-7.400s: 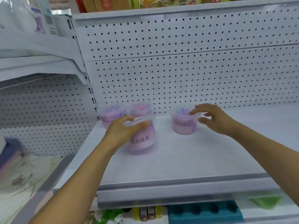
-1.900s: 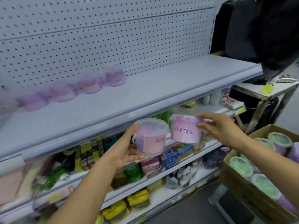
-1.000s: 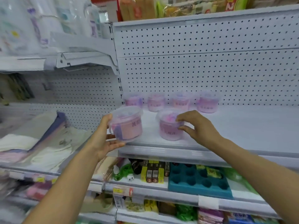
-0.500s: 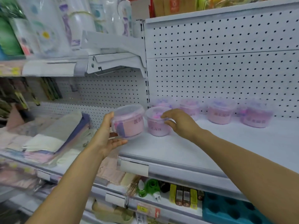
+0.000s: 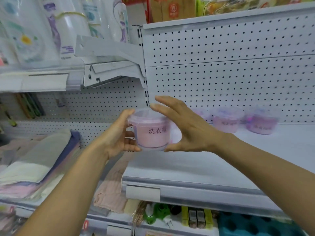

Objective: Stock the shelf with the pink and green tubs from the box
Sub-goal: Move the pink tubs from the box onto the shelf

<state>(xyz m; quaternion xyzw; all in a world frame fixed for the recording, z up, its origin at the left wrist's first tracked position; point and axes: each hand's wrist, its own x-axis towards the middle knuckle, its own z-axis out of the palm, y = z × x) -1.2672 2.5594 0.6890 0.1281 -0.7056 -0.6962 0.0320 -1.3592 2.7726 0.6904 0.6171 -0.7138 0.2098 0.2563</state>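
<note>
- A clear round pink tub (image 5: 151, 132) with a snap lid holds pink contents above the white shelf (image 5: 196, 169); its label reads "洗衣".
- The left hand (image 5: 117, 138) grasps its side with curled fingers.
- The right hand (image 5: 185, 128) has spread, released fingers at the tub's other side.
- Two more pink tubs (image 5: 226, 121) stand by the perforated back panel (image 5: 221, 72).

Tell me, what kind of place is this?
Most likely a shop aisle: white pegboard-backed shelf with a blank price-tag holder, identical pink tubs lined up, and packaged goods below.
</note>
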